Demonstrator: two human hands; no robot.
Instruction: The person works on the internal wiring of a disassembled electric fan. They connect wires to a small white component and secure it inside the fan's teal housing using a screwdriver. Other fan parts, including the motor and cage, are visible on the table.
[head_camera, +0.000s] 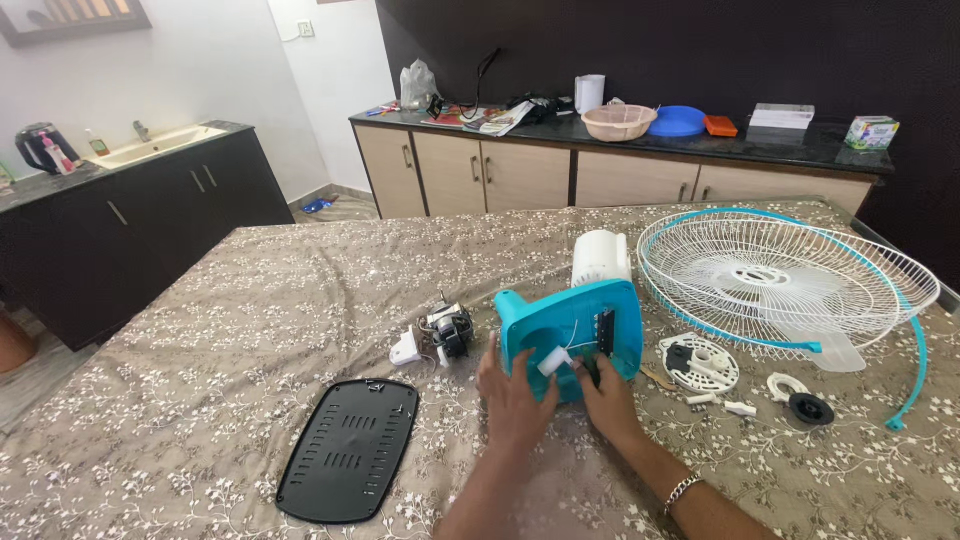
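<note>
A turquoise fan base housing (570, 325) lies open on the table with a white neck piece (601, 256) at its far end. Inside it sit a small white cylinder part (553, 361) with thin wires and a black switch block (605, 331). My left hand (513, 393) rests on the housing's near left edge, fingers beside the white cylinder. At the near right edge my right hand (606, 397), a metal bracelet on its wrist, touches the inside of the housing. Whether either hand pinches a part is hidden.
A black vented base plate (348, 450) lies near left. A small motor (450, 329) and white plug piece (406, 349) sit left of the housing. White fan grille with blade (785, 280), round white part (699, 363) and black cap (810, 408) are right. Counters stand behind.
</note>
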